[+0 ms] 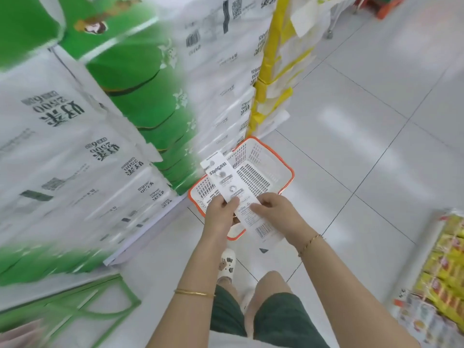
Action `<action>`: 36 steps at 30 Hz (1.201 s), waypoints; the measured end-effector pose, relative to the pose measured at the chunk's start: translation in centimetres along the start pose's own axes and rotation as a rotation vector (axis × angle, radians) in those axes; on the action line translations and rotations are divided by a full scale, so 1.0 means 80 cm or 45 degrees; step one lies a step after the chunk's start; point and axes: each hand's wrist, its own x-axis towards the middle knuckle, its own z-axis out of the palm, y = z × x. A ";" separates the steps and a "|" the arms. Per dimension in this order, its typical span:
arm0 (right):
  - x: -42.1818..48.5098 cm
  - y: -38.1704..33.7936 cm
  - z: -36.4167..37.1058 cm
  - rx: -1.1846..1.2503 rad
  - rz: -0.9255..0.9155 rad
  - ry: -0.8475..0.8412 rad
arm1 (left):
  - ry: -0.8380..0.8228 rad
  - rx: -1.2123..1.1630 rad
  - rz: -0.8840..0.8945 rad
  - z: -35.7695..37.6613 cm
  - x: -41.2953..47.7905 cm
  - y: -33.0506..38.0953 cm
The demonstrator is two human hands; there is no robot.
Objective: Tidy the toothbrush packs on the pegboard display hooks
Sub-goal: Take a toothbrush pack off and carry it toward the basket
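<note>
White card backing marks the toothbrush packs [242, 200], a thin stack of long narrow cards held between both hands above the basket [281, 164]. The left hand [219, 212] is closed on the stack's left edge, thumb on the printed face and fingers curled beneath. The right hand [273, 209] pinches the right edge, its fingers bent inward against the card. The packs tilt, with the hang-hole ends pointing up and away over the basket and the barcode end lying nearest the person, past the basket's near rim. A thin gold bracelet sits on each wrist. The basket, white with an orange rim and slotted walls, rests on the pale tiled floor [364, 109] and looks empty where its bottom shows. Just left of the basket rises a tall stack of bulk tissue packs [88, 121] in white and green wrapping, blurred toward the frame edge. Beyond the basket, yellow-and-white packs [278, 71] continue the stack. Nearer than the basket, the person's dark green shorts and a white clog [227, 262] show. Well right of the basket stand yellow packaged goods [444, 272].
</note>
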 end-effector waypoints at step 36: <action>0.636 0.427 0.207 -0.859 0.186 -0.755 | 1.181 0.727 0.052 0.039 0.412 -0.423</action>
